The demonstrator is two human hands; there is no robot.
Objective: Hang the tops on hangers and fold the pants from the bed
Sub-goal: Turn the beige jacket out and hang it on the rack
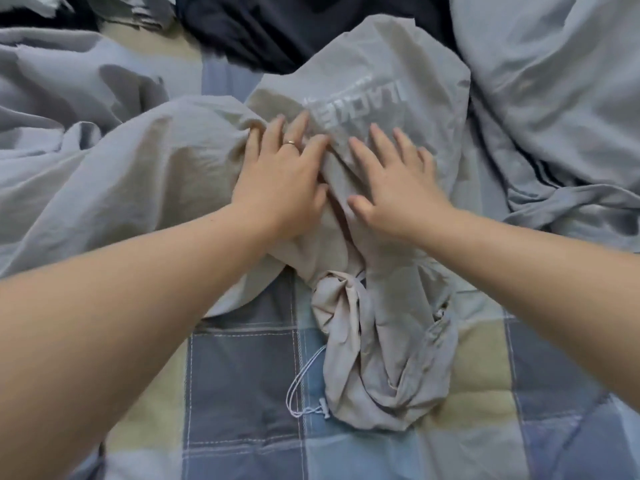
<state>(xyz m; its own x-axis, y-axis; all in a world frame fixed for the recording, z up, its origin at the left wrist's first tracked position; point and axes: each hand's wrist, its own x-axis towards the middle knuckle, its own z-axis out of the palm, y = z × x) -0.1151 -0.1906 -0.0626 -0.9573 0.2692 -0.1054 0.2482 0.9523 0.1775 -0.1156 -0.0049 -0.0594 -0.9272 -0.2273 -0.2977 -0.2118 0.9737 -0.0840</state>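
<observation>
A light grey garment (388,74) with pale printed letters lies crumpled on the bed in the middle of the view. Its bunched end with a white drawcord (304,386) points toward me. My left hand (280,178), wearing a ring, lies flat on the fabric with fingers spread. My right hand (394,181) rests flat beside it on the same garment, fingers apart. Neither hand grips the cloth. A dark navy garment (277,26) lies behind, at the top centre.
A checked blue, grey and yellow bedcover (242,393) lies under everything. More grey-blue cloth (69,109) is heaped at the left, and another grey-blue piece (554,81) with dark stripes is heaped at the right.
</observation>
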